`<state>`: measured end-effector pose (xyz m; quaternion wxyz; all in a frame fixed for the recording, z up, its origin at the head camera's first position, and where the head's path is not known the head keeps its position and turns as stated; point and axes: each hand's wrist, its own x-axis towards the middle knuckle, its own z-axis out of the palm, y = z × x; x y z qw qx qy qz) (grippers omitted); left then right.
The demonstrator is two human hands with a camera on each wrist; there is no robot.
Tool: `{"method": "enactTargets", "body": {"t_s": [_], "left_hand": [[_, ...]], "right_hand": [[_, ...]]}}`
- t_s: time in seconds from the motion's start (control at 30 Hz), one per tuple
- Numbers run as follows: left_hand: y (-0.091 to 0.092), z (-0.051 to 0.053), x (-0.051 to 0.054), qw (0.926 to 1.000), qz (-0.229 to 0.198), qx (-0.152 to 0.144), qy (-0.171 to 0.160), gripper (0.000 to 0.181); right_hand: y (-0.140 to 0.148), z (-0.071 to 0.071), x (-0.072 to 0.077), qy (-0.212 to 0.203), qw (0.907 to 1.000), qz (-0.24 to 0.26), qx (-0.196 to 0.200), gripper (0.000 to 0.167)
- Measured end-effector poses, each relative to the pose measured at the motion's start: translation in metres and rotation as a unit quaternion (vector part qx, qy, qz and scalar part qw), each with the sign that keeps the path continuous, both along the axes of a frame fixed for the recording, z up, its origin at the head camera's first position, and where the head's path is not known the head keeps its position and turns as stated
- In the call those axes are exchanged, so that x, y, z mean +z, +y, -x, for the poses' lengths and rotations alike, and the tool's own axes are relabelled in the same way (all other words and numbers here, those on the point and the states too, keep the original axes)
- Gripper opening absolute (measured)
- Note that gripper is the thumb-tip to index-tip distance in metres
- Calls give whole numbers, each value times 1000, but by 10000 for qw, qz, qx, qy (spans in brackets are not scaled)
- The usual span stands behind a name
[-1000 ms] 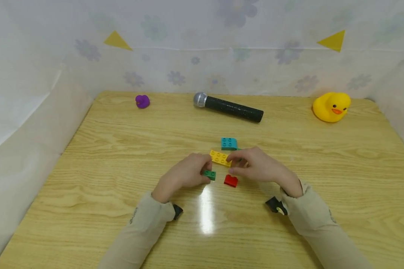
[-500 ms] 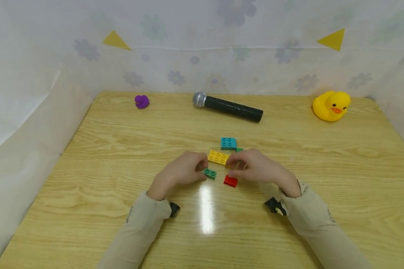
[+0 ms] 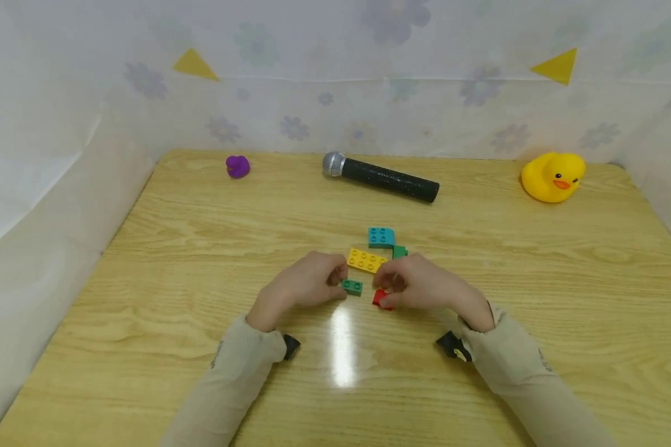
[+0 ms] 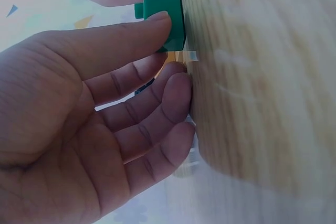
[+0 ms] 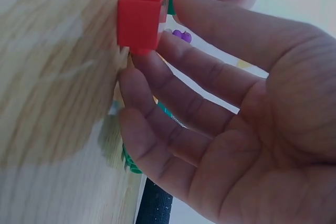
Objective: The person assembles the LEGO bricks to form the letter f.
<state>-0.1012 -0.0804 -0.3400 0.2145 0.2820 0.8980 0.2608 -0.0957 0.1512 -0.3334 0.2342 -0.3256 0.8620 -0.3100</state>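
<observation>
In the head view, your left hand [image 3: 304,282] curves at the green 2-stud brick [image 3: 353,287] in the centre; your right hand [image 3: 422,282] bends over the red brick [image 3: 378,296] just right of it. Above them lie the yellow brick [image 3: 363,260] and teal brick [image 3: 381,237].

In the left wrist view, your thumb overlaps the green 2-stud brick at upper centre; I cannot tell whether you pinch it.

In the right wrist view, your fingertips crowd the red brick, upper left, its grip equally unclear.
</observation>
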Motion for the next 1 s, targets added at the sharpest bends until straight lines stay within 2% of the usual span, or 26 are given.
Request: {"method": "enactTargets", "body": {"t_s": [0.33, 0.73, 1.0], "left_hand": [[2, 1, 0, 9998, 179, -40, -92, 18], [3, 0, 1, 9998, 206, -34, -35, 18], [3, 0, 1, 9997, 219, -2, -66, 18]], "right_hand": [[1, 0, -3, -132, 9999, -24, 40, 24], [-2, -1, -3, -169, 9998, -110, 10, 17], [-2, 0, -3, -57, 9998, -166, -99, 20]]}}
